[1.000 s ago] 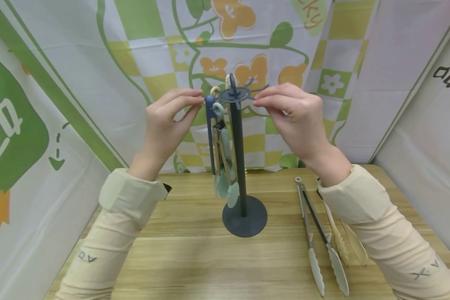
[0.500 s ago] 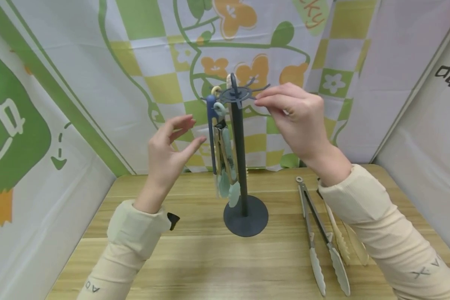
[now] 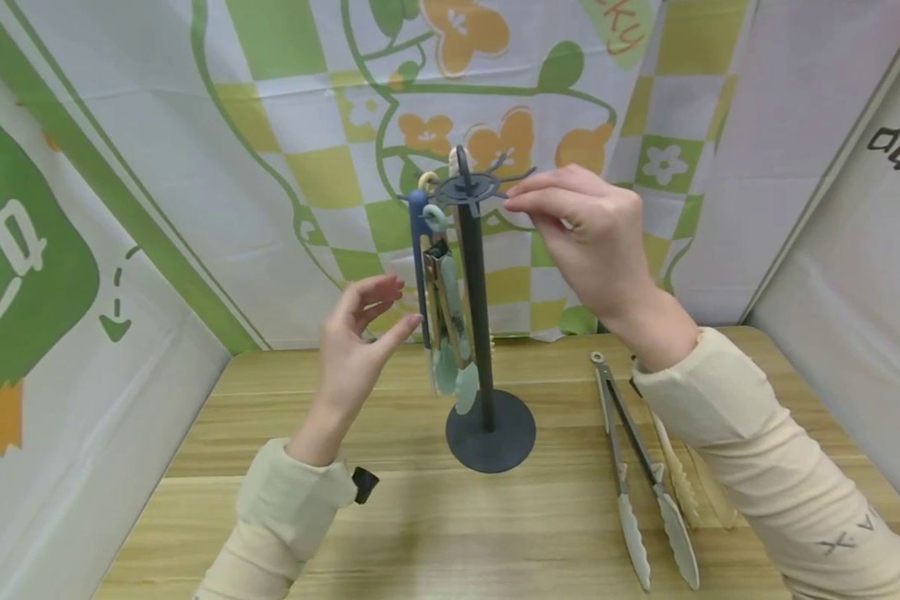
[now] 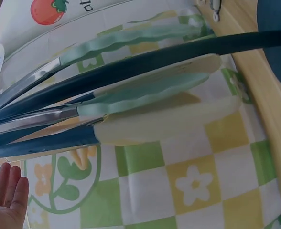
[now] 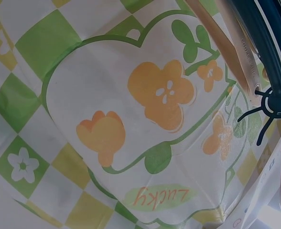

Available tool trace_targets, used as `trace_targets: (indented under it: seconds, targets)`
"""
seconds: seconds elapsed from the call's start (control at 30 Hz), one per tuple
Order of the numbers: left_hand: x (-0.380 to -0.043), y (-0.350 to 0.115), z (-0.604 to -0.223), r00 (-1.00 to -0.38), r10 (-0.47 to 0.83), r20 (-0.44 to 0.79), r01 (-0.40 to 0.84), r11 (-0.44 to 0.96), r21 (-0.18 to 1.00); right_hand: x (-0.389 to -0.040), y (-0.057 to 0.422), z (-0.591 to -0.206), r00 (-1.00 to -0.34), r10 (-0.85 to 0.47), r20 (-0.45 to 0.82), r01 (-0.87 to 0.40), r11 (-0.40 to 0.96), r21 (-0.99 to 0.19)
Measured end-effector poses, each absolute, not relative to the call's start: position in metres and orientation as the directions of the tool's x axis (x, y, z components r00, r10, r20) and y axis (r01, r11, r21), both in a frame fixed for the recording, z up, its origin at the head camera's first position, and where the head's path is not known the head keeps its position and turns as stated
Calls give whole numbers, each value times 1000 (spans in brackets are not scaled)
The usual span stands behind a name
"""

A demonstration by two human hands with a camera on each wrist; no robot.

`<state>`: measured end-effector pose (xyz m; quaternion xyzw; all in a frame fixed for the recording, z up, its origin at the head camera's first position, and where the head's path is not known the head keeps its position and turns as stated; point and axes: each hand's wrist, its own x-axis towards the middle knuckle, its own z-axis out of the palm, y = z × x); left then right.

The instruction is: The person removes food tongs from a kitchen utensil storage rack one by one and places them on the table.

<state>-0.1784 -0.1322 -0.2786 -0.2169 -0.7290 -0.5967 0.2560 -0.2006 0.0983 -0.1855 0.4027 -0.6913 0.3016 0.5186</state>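
Note:
A dark utensil stand (image 3: 477, 292) rises upright from its round base (image 3: 491, 432), with curved hooks at its top. My right hand (image 3: 588, 225) pinches the tip of one hook on the right. On the left side hang a blue-handled utensil (image 3: 421, 267) with a pale blade (image 4: 169, 124), and tongs (image 3: 435, 218) with mint tips (image 4: 145, 98). More cream utensils hang behind them. Lower down, my left hand (image 3: 354, 346) is beside these utensils, its fingers apart and holding nothing. In the left wrist view its fingertips (image 4: 9, 186) sit below the handles.
Tongs with white tips (image 3: 630, 467) lie spread on the right of the wooden table (image 3: 307, 517). Next to them, cream utensils (image 3: 678, 479) are partly hidden under my right sleeve (image 3: 742, 425). A patterned cloth (image 3: 330, 167) hangs behind the stand.
My left hand has let go at the blue utensil's top and dropped down beside the hanging utensils, its fingers parting. My right hand keeps its pinch at the hook.

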Motion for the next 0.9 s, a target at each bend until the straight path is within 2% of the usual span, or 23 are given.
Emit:
trace_targets:
  seconds: [0.9]
  targets:
    - [-171,-111,-337,-828,-102,552,553,18,833,-201,99,-187,-142,-246,959,-867,498,-1]
